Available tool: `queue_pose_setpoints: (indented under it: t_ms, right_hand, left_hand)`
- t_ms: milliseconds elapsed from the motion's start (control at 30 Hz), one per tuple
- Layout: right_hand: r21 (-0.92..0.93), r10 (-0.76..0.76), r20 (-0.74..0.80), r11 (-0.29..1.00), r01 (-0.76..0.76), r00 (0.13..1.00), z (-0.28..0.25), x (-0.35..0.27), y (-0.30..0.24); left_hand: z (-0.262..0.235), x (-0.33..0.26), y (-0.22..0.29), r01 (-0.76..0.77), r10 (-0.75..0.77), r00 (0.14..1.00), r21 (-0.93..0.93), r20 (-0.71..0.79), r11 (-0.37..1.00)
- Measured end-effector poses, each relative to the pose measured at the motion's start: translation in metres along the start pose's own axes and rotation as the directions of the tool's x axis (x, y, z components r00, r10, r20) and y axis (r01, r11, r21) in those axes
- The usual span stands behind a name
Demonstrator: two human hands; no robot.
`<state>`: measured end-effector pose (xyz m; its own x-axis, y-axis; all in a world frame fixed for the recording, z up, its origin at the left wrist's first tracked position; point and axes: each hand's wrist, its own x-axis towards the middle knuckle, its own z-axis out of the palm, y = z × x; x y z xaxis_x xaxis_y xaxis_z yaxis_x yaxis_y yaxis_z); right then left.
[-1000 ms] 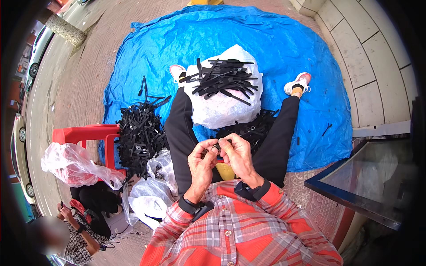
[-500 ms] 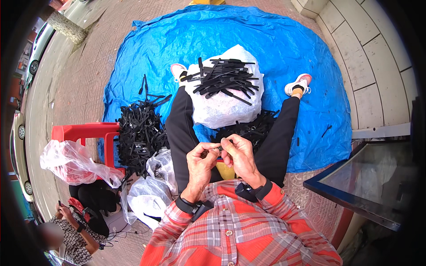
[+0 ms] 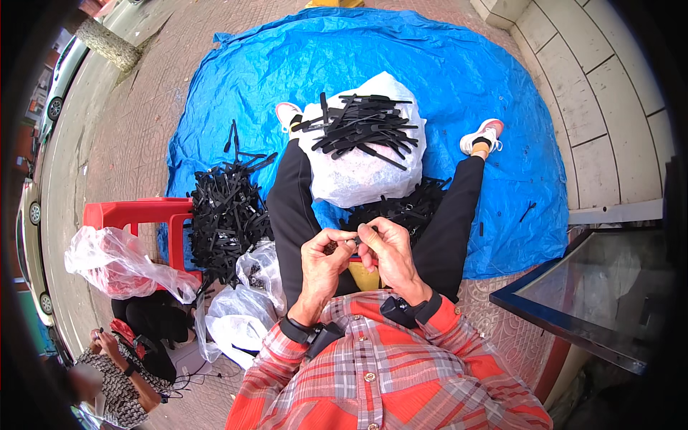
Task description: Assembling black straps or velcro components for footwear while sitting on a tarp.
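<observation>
My left hand [image 3: 326, 259] and my right hand [image 3: 387, 252] meet in front of my chest, fingertips pinching one small dark piece [image 3: 355, 240] between them. I sit with legs spread on a blue tarp [image 3: 459, 86]. Between my legs stands a white sack [image 3: 358, 175] topped with a heap of black plastic strips [image 3: 362, 129]. More black strips [image 3: 401, 208] lie behind the sack near my right thigh. A bigger pile of black strips [image 3: 226, 215] lies to my left.
A red plastic stool [image 3: 136, 215] stands at the left with clear plastic bags [image 3: 118, 261] and white bags [image 3: 236, 315] beside it. Another person [image 3: 118, 380] crouches at the lower left. A glass-topped frame [image 3: 609, 294] is at the right, a tiled wall [image 3: 609, 93] beyond.
Both hands stay together at the small piece; the fingers have shifted slightly. Nothing else has moved.
</observation>
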<state>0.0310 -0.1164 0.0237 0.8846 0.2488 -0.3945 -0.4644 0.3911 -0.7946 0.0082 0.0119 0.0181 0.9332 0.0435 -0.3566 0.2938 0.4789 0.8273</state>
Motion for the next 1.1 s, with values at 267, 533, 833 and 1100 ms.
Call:
queue_pose_setpoints:
  t_ms: [267,533,833,1100]
  right_hand:
    - [-0.670,-0.552,0.119,0.569,0.477,0.826,0.005,-0.002,0.007]
    - [-0.735,-0.493,0.637,-0.158,0.659,0.593,-0.004,-0.007,0.002]
    - [-0.765,-0.651,0.518,-0.062,0.641,0.555,-0.004,-0.006,-0.013]
    - [-0.833,-0.305,0.487,0.118,0.540,0.818,-0.010,-0.004,-0.024]
  left_hand:
    - [0.006,0.001,-0.006,-0.070,0.079,0.994,0.126,-0.069,0.990]
    - [-0.008,0.015,-0.008,-0.010,0.012,1.000,0.088,-0.024,0.996]
    - [-0.013,0.010,0.004,0.069,-0.055,0.994,-0.165,0.091,0.984]
    - [-0.013,0.009,0.002,-0.032,0.018,0.995,0.146,0.094,0.989]
